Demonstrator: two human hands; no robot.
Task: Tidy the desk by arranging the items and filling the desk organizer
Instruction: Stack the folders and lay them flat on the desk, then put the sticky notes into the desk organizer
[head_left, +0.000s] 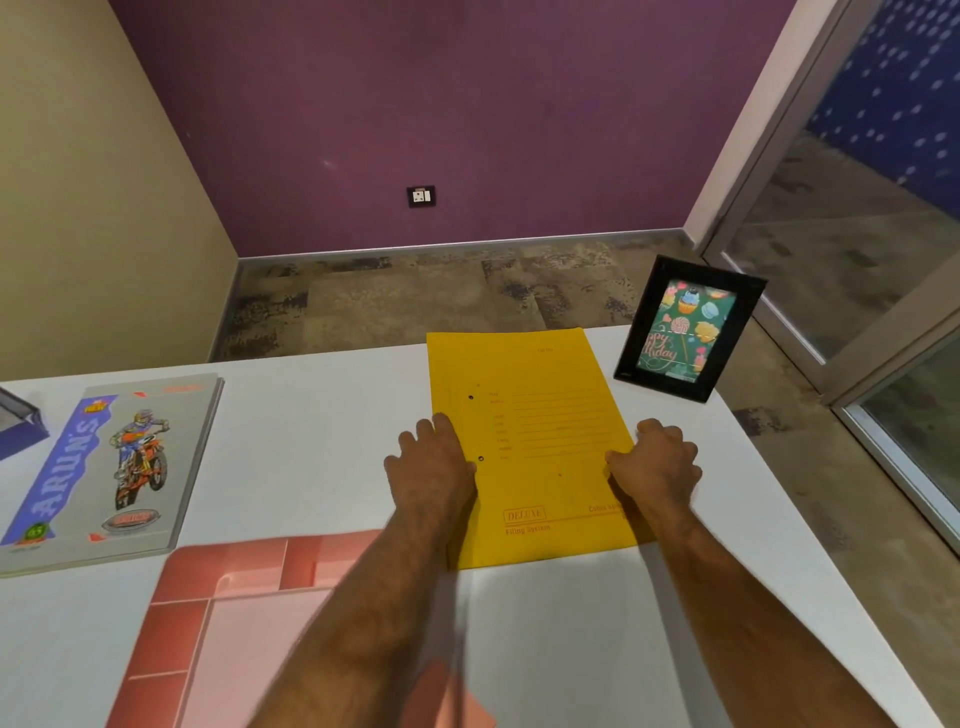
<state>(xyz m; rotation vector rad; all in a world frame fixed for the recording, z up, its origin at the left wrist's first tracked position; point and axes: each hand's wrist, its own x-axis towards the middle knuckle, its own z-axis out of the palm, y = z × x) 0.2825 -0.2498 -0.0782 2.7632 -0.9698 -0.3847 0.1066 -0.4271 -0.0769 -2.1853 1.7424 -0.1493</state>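
Observation:
A yellow file folder (530, 431) lies flat on the white desk (322, 441), right of centre. My left hand (431, 462) rests on the folder's left edge, fingers together and bent over it. On the folder's right edge sits my right hand (657, 465), fingers curled against it. A pink desk organizer (218, 613) with several compartments lies near the front, partly under my left forearm. A notebook (114, 467) with a motorbike rider on its cover lies at the left.
A black picture frame (685, 330) with a birthday card stands at the desk's far right corner. A blue tray or box edge (18, 423) shows at the far left. The desk's far and right edges drop to carpet floor; a glass door is at the right.

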